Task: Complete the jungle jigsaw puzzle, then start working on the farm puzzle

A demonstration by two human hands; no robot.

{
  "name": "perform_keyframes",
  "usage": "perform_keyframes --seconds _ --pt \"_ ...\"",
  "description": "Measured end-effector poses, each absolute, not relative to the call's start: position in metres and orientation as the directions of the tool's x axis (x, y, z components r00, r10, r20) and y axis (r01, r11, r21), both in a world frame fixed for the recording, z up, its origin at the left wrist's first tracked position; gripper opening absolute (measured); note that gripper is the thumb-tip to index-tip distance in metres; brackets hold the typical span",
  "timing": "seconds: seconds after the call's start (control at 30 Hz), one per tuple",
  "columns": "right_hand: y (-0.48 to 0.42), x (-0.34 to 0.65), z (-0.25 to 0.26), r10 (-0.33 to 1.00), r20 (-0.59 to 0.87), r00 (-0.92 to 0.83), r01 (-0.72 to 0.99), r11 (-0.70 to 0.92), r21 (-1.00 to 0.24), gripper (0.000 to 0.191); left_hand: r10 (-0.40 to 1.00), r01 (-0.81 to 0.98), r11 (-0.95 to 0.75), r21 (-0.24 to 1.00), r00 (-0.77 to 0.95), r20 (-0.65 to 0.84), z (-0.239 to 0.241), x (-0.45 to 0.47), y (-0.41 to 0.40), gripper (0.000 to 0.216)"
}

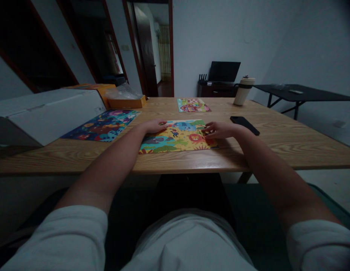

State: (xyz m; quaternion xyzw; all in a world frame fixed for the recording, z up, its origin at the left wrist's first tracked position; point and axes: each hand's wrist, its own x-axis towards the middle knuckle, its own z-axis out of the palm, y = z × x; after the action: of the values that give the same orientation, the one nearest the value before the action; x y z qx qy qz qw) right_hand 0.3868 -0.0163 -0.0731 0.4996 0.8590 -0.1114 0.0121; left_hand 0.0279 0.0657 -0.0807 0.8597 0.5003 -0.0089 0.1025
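A brightly coloured animal picture sheet (179,142), which looks like a jigsaw puzzle, lies flat near the table's front edge. A lion, a hippo and an elephant show on its yellow and blue ground. My left hand (155,127) rests on its upper left part with fingers stretched out, partly hidden by the wrist. On the right side, my right hand (219,130) has its fingers apart and slightly bent, with the tips over the sheet's edge beside the lion. I see nothing held in either hand.
To the left lie a dark blue picture sheet (107,124), a large white box (53,111) and an orange tray box (126,102) with clear plastic. A pink picture sheet (193,105) is farther back. A black phone (244,125) and a cream bottle (243,91) stand right.
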Motion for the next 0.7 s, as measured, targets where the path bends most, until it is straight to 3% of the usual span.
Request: perform_keyframes --seconds 0.2,0.53,0.6,0.7 --pt "-0.019 0.38 -0.072 0.876 -0.144 -0.46 0.887 0.448 -0.112 0.062 0.86 0.864 -0.475 0.168 0.496 -0.118 -0.08 0.028 0.065 0.072" --pt "-0.02 0.38 -0.076 0.881 -0.155 -0.447 0.892 0.427 -0.146 0.062 0.862 0.869 -0.473 0.146 0.491 -0.126 -0.078 0.028 0.062 0.071" --pt "-0.022 0.38 -0.074 0.89 -0.112 -0.443 0.892 0.425 -0.151 0.062 0.863 0.871 -0.471 0.139 0.487 -0.132 -0.078 0.029 0.062 0.07" --pt "-0.024 0.376 -0.073 0.915 0.076 -0.396 0.9 0.403 -0.165 0.07 0.87 0.879 -0.467 0.102 0.477 -0.125 -0.079 0.031 0.06 0.07"
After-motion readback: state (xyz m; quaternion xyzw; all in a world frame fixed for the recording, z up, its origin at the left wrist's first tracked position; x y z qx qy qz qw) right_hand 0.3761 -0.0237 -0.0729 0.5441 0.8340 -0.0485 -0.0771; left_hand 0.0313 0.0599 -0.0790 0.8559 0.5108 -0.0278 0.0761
